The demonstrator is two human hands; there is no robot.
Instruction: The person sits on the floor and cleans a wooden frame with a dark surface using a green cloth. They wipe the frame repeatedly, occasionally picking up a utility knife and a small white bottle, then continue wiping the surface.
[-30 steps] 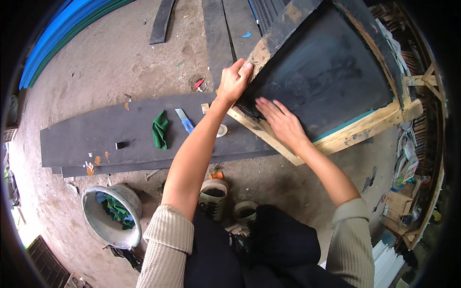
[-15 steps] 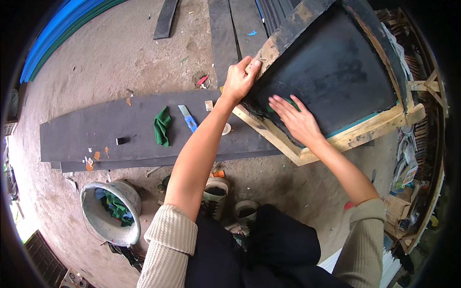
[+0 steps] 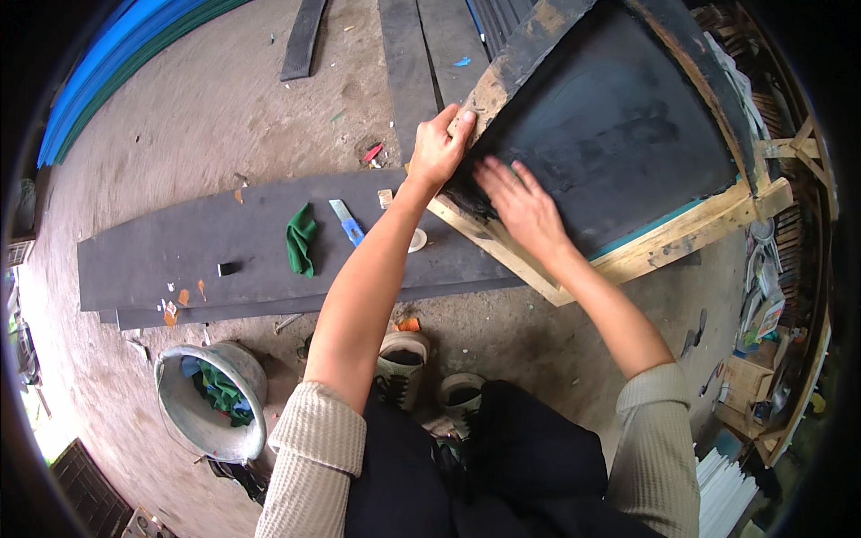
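Observation:
A wooden frame (image 3: 668, 240) with paint-stained bars surrounds a dark, smeared panel (image 3: 619, 134), tilted up at the right. My left hand (image 3: 438, 146) is closed around the frame's left bar near its lower corner. Flat against the panel's lower-left part lies my right hand (image 3: 525, 208), its fingers stretched out and blurred by motion. Whatever is under that palm is hidden. Left of my left forearm, a blue-handled cutter knife (image 3: 348, 224) and a crumpled green cloth (image 3: 301, 238) rest on a long dark sheet (image 3: 179, 242).
A metal bucket (image 3: 255, 441) with green rags (image 3: 215, 387) inside stands at lower left. My shoes (image 3: 401, 363) are below the sheet's near edge. Dark planks (image 3: 408, 63) lie ahead, blue and green sheets (image 3: 117, 67) at far left. Clutter and a wooden rack (image 3: 753, 377) line the right.
My right hand has slid left and slightly up across the panel, toward the left bar. The green bit seen under its fingers earlier is now hidden. My left hand keeps its grip.

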